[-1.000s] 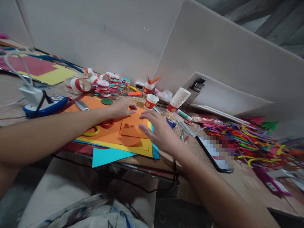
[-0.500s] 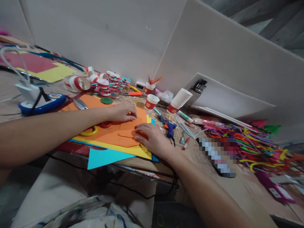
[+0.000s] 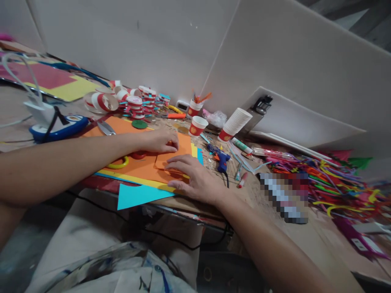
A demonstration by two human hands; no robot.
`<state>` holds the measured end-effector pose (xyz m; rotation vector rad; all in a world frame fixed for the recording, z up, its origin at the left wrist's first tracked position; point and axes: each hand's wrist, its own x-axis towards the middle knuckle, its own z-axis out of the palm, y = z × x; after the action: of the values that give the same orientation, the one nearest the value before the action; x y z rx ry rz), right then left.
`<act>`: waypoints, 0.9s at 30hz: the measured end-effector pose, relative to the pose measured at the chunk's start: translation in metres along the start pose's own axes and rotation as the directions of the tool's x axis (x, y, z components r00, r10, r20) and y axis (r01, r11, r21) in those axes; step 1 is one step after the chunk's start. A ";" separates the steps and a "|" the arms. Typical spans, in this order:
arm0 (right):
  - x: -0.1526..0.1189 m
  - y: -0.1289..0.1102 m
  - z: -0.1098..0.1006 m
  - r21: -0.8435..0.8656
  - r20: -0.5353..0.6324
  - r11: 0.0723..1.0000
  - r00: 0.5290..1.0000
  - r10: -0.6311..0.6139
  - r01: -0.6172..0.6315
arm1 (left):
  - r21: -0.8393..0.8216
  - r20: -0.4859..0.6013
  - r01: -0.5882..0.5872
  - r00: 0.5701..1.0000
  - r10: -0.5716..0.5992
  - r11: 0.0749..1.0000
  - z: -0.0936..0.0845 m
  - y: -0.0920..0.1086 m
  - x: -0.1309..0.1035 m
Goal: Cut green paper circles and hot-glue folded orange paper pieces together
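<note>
Several sheets of coloured paper lie stacked at the table's front edge, an orange sheet (image 3: 143, 167) on top, with yellow and blue under it. My left hand (image 3: 160, 141) rests on the orange paper with its fingers curled down; whether it pinches anything is hidden. My right hand (image 3: 194, 179) lies over the sheet's right part, fingers spread, touching a smaller orange piece. Scissors (image 3: 106, 128) with yellow handles lie partly under my left forearm. A green disc (image 3: 139, 124) sits behind that arm. A turquoise paper piece (image 3: 139, 196) sticks out over the front edge.
Behind the hands stand a paper cup (image 3: 198, 125), a stack of cups (image 3: 235, 124) and red-and-white cup pieces (image 3: 134, 106). A blue glue gun (image 3: 222, 161) and a marker (image 3: 242, 180) lie right. Pipe cleaners (image 3: 332, 183) are heaped far right. A white adapter (image 3: 41, 112) is left.
My right hand has shifted slightly left and its fingers have spread wider over the orange paper. My left hand has barely moved. The whole view has shifted a little.
</note>
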<state>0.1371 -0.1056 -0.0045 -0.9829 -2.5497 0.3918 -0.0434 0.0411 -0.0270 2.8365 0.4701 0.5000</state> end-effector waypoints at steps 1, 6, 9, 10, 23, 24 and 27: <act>0.000 -0.004 0.000 0.003 0.028 1.000 1.000 -0.008 0.008 | -0.002 -0.006 -0.003 1.000 0.003 1.000 0.001 -0.001 0.000; 0.000 -0.016 0.003 -0.009 0.107 1.000 0.994 -0.007 0.008 | 0.012 0.007 0.001 1.000 -0.001 1.000 0.000 -0.002 0.001; 0.000 -0.017 0.005 0.007 0.111 1.000 0.994 -0.005 0.004 | 0.015 0.017 0.006 1.000 -0.007 1.000 -0.002 -0.001 0.000; 0.000 -0.016 0.005 0.019 0.103 1.000 0.995 -0.009 0.007 | 0.013 0.017 0.009 1.000 -0.009 1.000 -0.002 0.000 0.000; 0.000 0.035 0.004 -0.015 -0.117 0.988 0.982 0.149 -0.151 | 0.015 0.000 -0.002 1.000 0.002 1.000 -0.002 0.000 0.000; 0.000 0.036 0.005 -0.025 -0.107 0.990 0.985 0.132 -0.136 | 0.011 0.007 -0.004 1.000 0.004 1.000 -0.002 0.000 0.000; 0.000 0.036 0.005 -0.019 -0.114 0.993 0.987 0.113 -0.116 | -0.004 0.012 0.000 1.000 0.000 1.000 -0.003 0.001 -0.001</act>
<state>0.1555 -0.0802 -0.0228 -1.1320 -2.4098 0.3261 -0.0447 0.0406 -0.0244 2.8340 0.4656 0.4826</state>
